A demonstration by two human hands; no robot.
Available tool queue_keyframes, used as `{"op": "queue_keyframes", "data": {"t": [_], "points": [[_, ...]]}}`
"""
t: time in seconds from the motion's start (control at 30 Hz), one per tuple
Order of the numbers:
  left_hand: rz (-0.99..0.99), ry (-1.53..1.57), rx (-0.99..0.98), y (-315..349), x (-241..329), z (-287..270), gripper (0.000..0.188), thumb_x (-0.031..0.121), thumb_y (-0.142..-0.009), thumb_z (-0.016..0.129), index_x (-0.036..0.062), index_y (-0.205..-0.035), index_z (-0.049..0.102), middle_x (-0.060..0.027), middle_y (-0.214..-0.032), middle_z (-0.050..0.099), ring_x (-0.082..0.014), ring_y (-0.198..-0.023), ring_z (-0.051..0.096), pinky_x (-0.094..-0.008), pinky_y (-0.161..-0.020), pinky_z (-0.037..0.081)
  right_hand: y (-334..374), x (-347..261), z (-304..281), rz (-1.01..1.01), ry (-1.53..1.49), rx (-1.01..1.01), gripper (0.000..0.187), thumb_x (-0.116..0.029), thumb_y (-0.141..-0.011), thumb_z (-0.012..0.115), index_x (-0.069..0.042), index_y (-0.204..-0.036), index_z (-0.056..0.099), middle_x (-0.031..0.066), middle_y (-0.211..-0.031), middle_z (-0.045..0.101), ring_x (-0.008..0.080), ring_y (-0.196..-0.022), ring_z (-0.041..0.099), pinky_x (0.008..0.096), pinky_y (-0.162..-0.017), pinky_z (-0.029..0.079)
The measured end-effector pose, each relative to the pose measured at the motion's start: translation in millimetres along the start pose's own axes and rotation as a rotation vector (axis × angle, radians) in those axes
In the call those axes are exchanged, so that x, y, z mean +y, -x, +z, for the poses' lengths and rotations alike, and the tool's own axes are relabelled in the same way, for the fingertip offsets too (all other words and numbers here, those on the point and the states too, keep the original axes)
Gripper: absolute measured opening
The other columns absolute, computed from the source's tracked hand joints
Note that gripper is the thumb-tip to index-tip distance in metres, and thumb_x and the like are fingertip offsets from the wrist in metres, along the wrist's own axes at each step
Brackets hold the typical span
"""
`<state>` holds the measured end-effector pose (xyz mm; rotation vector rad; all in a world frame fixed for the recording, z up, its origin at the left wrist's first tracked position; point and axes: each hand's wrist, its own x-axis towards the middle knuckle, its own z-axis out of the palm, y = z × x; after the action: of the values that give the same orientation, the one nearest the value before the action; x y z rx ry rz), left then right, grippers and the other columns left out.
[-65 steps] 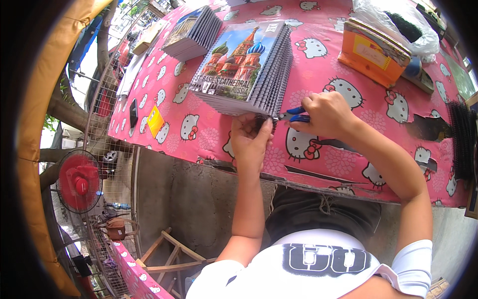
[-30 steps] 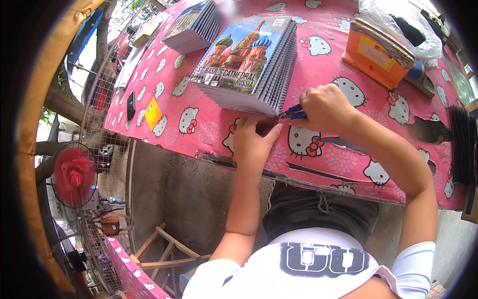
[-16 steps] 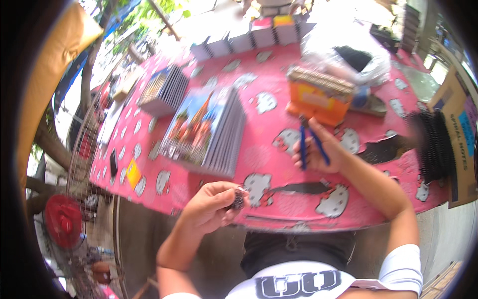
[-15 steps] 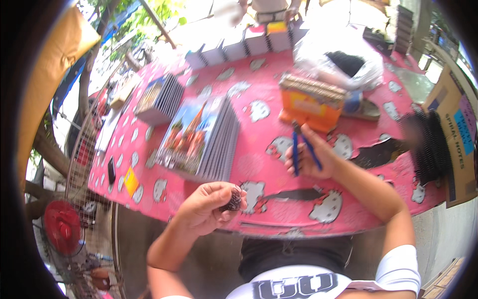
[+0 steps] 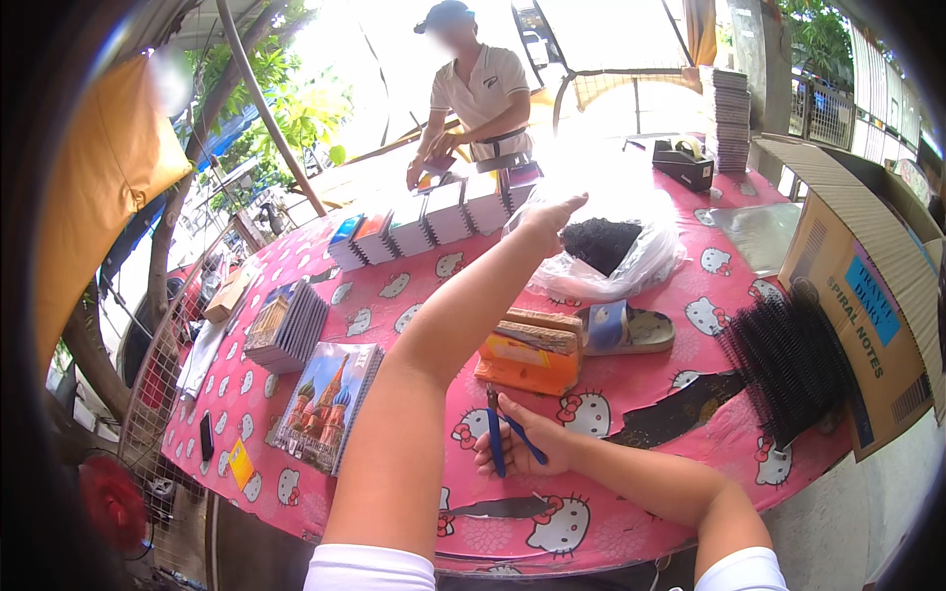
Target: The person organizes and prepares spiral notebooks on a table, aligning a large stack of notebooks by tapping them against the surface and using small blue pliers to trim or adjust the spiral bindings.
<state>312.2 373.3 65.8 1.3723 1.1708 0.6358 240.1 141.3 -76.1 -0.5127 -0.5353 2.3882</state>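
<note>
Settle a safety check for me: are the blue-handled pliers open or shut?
Open at the handles: the blue-handled pliers lie in the right hand with their handles spread apart. Their tips are too small to tell.

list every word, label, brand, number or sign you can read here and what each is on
Locations only; wording isn't copied out.
Cardboard box: large dark print, readable.
Blue label on it: dark print, readable.
Cathedral-cover notebook: title near lower edge, too small to read surely.
Orange stack: lettering too blurred.
Co-worker's shirt: small dark mark, unreadable.
Blue-handled pliers: none visible.
</note>
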Motion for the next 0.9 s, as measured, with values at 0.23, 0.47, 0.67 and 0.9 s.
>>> {"op": "queue_keyframes", "data": {"t": [0.23, 0.47, 0.67, 0.9], "points": [[0.306, -0.632, -0.319, 122, 19, -74, 0.092, 0.049, -0.078, 0.069, -0.0020, -0.142, 0.028, -0.0252, -0.146, 0.028, -0.0333, -0.135, 0.029, -0.0399, -0.108, 0.028, 5, -7, -9, -0.061, 0.028, -0.038, 0.072, -0.065, -0.090, 0.031, 0.001, -0.103, 0.057, 0.0191, -0.099, 0.064, 0.0330, -0.090, 0.065, 0.0449, -0.084, 0.050], [0.473, -1.249, -0.056, 252, -98, -240, 0.085, 0.071, -0.085, 0.037, 0.0144, -0.147, 0.022, -0.0192, -0.153, 0.012, -0.0389, -0.142, 0.001, -0.0642, -0.106, -0.002, 5, 11, 12, 0.022, 0.044, 0.025, 0.028, -0.034, -0.090, 0.048, -0.011, -0.106, 0.051, 0.0119, -0.097, 0.062, 0.0311, -0.083, 0.065, 0.0515, -0.065, 0.053], [0.534, -1.225, 0.096, 265, -166, -268, 0.051, 0.046, -0.093, 0.044, 0.0266, -0.141, 0.039, -0.0083, -0.152, 0.025, -0.0365, -0.141, 0.013, -0.0605, -0.109, 0.005, -39, 37, 99, -0.699, 1.649, 0.198, 0.031, -0.026, -0.082, 0.066, -0.006, -0.103, 0.056, 0.0124, -0.094, 0.057, 0.0257, -0.079, 0.059, 0.0375, -0.067, 0.048], [0.640, -1.053, 0.146, 263, -176, -273, 0.039, 0.029, -0.093, 0.049, 0.0248, -0.131, 0.053, -0.0077, -0.145, 0.038, -0.0361, -0.140, 0.020, -0.0638, -0.107, 0.007, -66, 39, 109, -1.096, 1.963, 0.322, 0.042, -0.024, -0.073, 0.073, -0.005, -0.106, 0.057, 0.0145, -0.105, 0.056, 0.0332, -0.104, 0.051, 0.0430, -0.088, 0.040]]}}
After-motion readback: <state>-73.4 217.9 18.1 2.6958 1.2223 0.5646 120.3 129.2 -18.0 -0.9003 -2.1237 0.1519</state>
